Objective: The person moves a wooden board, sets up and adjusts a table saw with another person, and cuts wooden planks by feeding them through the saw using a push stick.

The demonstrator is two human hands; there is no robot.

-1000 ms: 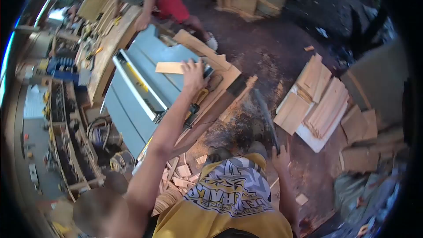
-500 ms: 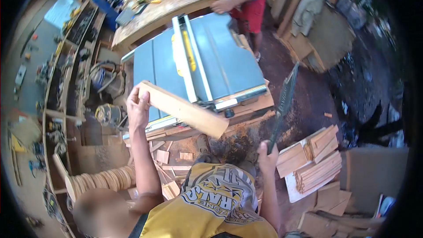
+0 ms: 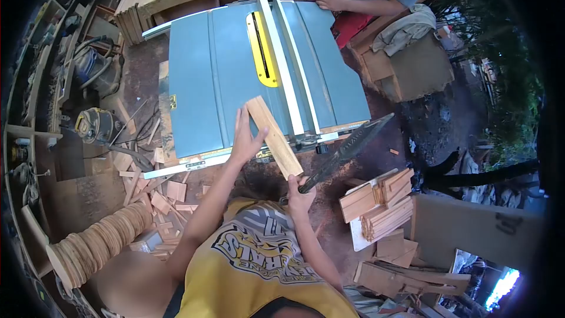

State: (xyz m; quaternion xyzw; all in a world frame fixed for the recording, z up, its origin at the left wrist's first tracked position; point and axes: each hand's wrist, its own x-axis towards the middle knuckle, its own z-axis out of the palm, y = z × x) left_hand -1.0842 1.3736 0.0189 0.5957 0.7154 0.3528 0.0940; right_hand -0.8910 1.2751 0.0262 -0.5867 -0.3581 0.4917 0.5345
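Note:
A short wooden board (image 3: pixel 274 138) slants over the near edge of a table saw (image 3: pixel 194 82), its far end by the yellow insert plate (image 3: pixel 262 53). My left hand (image 3: pixel 246 140) holds the board's left side, thumb toward its face and fingers along the edge. My right hand (image 3: pixel 301 197) is closed around the handle of a long black push stick (image 3: pixel 344 153), which points out to the right. The thumb of that hand also touches the board's near end. A metal rip fence (image 3: pixel 282 65) runs just right of the insert plate.
Another person's hand (image 3: pixel 331 1) rests at the saw's far right corner. Stacked wood strips (image 3: pixel 385 218) lie at right. Wood offcuts (image 3: pixel 176 190) litter the floor at left, near a row of round wooden discs (image 3: pixel 100 241). A shop vacuum (image 3: pixel 94 125) stands further left.
The board has swung from crosswise to pointing toward the saw's insert plate. My right hand has come in to its near end with the push stick, which now tilts lower. My view has shifted.

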